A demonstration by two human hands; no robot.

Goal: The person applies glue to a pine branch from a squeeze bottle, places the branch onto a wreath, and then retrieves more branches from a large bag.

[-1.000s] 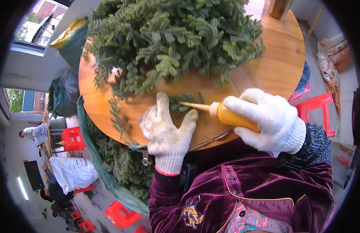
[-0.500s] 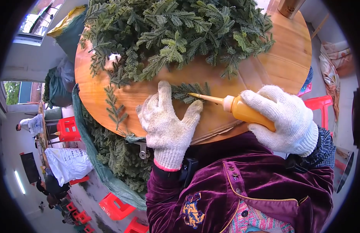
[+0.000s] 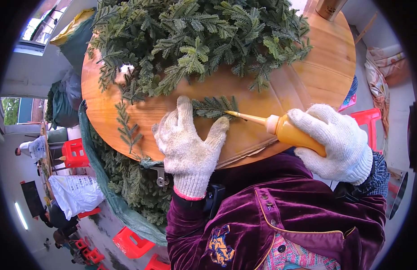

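In a white knit glove, my left hand (image 3: 190,139) lies on the wooden table, index finger and thumb spread apart. Between those two fingers and just beyond them is a small green fir sprig (image 3: 213,108); its left end is beside my index finger. My right hand (image 3: 336,141), also gloved, is wrapped around a squeeze bottle (image 3: 296,135) of yellow-orange liquid. The bottle is tilted, and its long narrow nozzle points left, the tip at the sprig's right part. Another loose sprig (image 3: 126,126) lies left of my left hand.
A large heap of fir branches (image 3: 195,45) covers the far side of the round table (image 3: 330,58). At the left edge hangs a green sack (image 3: 98,168) full of branches. A brown cylindrical container (image 3: 330,8) stands far right. Red stools (image 3: 132,242) are on the floor.
The bottle's nozzle tip has slid a little to the right along the sprig, with my right hand drawing back. My left hand keeps its place beside the sprig; the whole view has shifted slightly.
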